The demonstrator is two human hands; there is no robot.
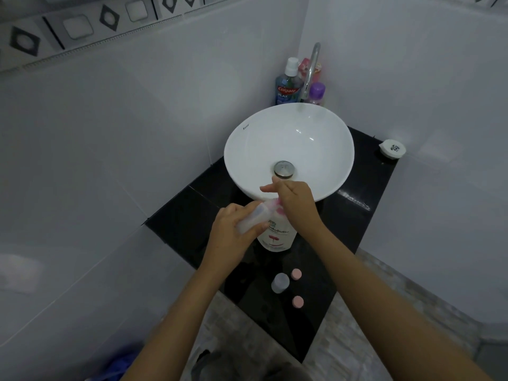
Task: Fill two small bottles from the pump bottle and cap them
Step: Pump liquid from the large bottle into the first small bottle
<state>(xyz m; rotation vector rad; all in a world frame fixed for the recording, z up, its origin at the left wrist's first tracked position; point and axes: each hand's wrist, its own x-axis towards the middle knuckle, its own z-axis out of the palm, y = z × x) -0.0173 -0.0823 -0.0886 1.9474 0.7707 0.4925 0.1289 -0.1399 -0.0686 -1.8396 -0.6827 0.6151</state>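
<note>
Both hands meet at six o'clock of the basin: left hand [233, 229] grips a small translucent plastic bottle [251, 220], tilted toward one o'clock, mouth at the white pump bottle [277, 237]; right hand [295, 202] presses its pink pump.

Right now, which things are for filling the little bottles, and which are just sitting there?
For the job: pump bottle, small bottle in the left hand, second small bottle, two pink caps.

Just sitting there: mouthwash bottle, purple-capped bottle, tap, sink.
</note>
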